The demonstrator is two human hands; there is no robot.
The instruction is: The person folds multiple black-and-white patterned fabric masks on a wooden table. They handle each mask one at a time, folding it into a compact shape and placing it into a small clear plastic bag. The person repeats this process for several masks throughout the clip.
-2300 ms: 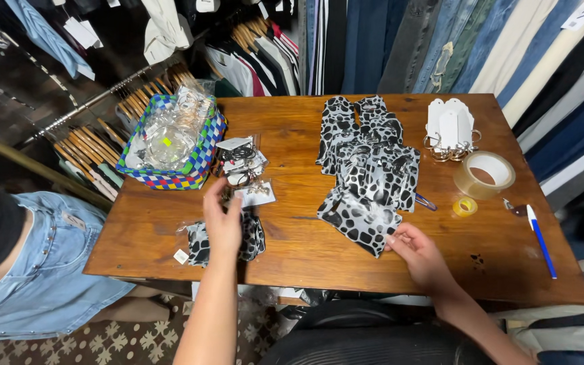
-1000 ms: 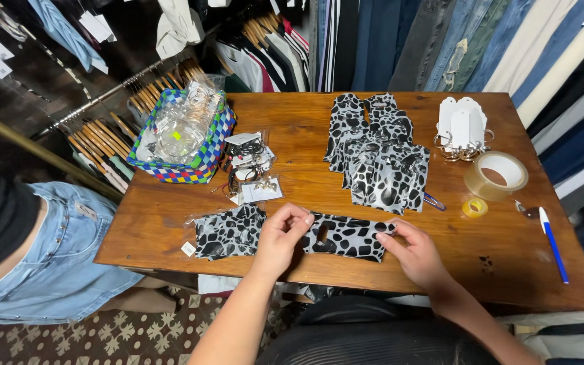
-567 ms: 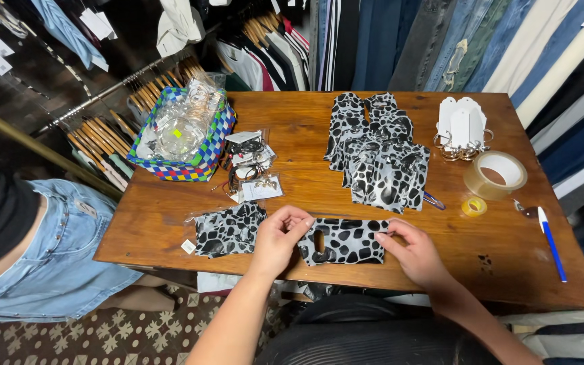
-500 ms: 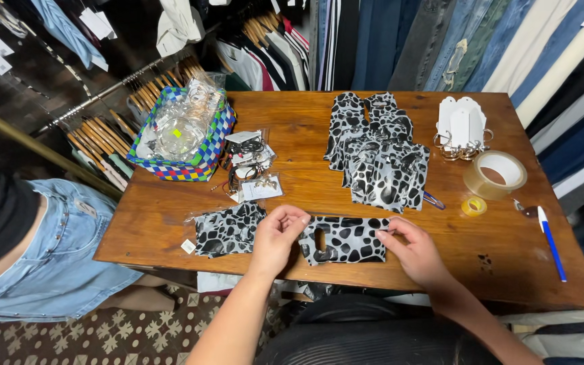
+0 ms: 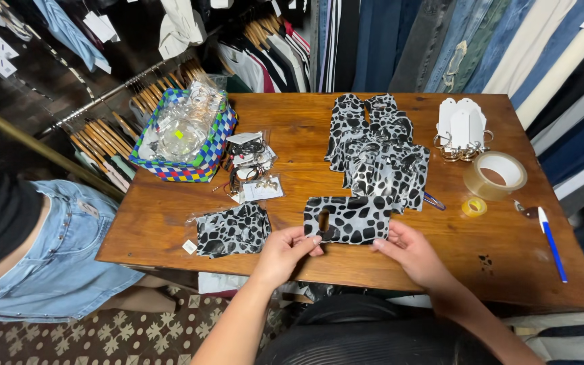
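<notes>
Both hands grasp a flat black-and-white spotted card (image 5: 349,219) with a small slot cut near its left end: the left hand (image 5: 283,253) pinches its left edge, the right hand (image 5: 408,249) its right. It lies near the front edge of the wooden bench (image 5: 170,216), between a bagged stack of spotted cards (image 5: 231,230) and a spread pile (image 5: 376,152) behind.

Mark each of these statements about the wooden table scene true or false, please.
1. Both hands hold one black-and-white spotted card. True: left hand at its left end, right hand at its right.
2. The roll of clear tape sits inside the checkered woven basket. False: it lies on the wooden table at the right side.
3. The blue pen lies near the table's right edge. True.
4. The white tags on rings lie under the left hand. False: they lie at the table's far right, beside the tape.
</notes>
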